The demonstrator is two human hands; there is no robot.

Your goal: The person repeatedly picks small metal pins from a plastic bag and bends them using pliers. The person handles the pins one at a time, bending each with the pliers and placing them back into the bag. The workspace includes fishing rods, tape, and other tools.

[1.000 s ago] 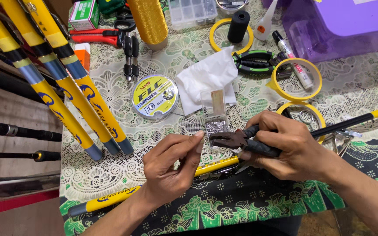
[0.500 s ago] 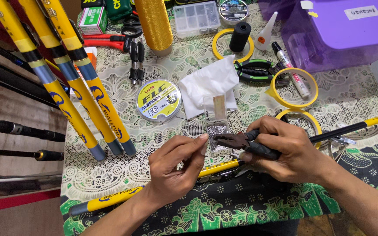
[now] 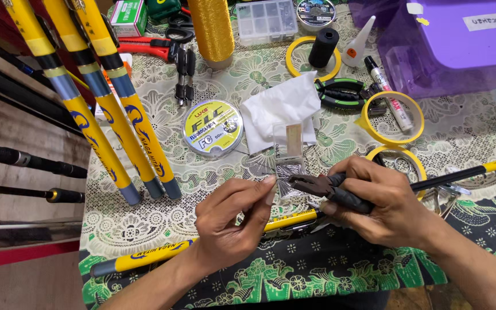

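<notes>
Pliers (image 3: 322, 186) clamped in right hand (image 3: 386, 206), fingers wrapped tight round the dark handles, nose pointing left. Left hand (image 3: 231, 224) closed in a pinch, thumb and forefinger meeting right at the plier nose, on something too small to make out. Both hands just above a yellow rod (image 3: 285, 220) lying across the worktop (image 3: 144, 224), its dark thin end running out to the right past the right wrist.

Just beyond the plier nose, a small clear packet (image 3: 290, 150), lying partly on a white cloth (image 3: 276, 109). Seemingly midway through fine fitting work: tool and tiny piece brought together, nothing visibly fixed to the rod so far, though hidden under the hands and hard to judge.

Further out, a round spool of fishing line (image 3: 212, 127) left of the cloth, untouched. Yellow tape rings (image 3: 394, 117) to the right, a marker (image 3: 388, 95) across one. A second pair of pliers (image 3: 343, 93), green and black, behind the cloth. At the far edge, black thread spool (image 3: 324, 47), gold thread spool (image 3: 210, 28), clear compartment box (image 3: 264, 20) and purple box (image 3: 460, 46). More yellow rods (image 3: 104, 115) leaning in at the left.
</notes>
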